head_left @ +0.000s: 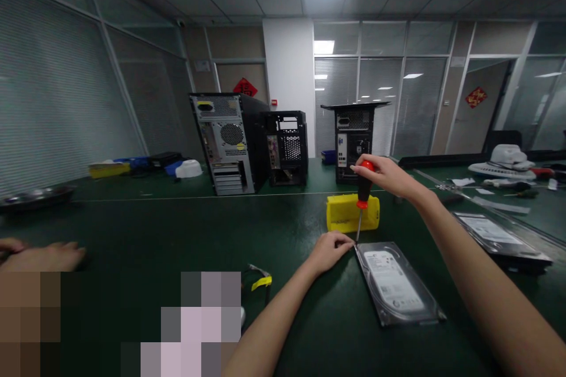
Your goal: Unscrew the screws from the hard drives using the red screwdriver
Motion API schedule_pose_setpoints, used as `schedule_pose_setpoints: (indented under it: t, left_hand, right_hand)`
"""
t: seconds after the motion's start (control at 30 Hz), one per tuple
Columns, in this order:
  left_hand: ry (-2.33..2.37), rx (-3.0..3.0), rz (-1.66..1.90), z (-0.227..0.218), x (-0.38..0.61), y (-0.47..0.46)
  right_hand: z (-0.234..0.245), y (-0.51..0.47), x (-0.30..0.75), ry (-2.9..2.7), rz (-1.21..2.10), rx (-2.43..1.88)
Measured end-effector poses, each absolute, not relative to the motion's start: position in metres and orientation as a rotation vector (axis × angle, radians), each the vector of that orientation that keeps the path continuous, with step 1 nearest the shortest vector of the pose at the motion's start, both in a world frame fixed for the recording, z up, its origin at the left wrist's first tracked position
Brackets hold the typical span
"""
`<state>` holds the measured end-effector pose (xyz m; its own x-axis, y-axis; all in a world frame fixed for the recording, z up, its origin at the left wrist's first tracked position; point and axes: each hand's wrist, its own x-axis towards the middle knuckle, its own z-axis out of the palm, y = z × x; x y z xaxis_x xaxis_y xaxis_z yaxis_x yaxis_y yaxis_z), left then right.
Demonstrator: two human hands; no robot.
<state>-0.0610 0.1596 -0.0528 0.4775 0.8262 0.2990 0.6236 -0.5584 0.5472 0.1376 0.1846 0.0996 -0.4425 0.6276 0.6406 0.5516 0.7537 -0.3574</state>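
My right hand [384, 174] grips the red and black handle of a screwdriver [363, 188] from above. The screwdriver is nearly upright, its tip at the far left corner of a hard drive [391, 283]. That drive lies flat on the green table, with a white label facing up. Resting on the table, my left hand [331, 252] has its thumb and fingers pinched together at the same corner, close to the screwdriver tip. Whatever the pinch holds is too small to make out. Right behind the drive sits a yellow plastic bin [340, 215].
Computer cases [254, 141] stand at the back, another [340, 147] behind the yellow bin. More hard drives [499, 235] are stacked at right, near loose tools and a white object [504, 162]. A cable with a yellow tag [262, 283] lies left of my forearm. Another person's hand [48, 256] is at far left.
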Motion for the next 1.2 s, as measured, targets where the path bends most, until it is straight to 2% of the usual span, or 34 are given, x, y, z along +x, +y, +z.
schedule_pose_setpoints:
  t: [1.2]
  left_hand:
    - [1.239,2.385,0.769,-0.0522,-0.0615,0.1615]
  right_hand:
    - [0.0991,0.1912,0.1413,-2.171,0.173,-0.856]
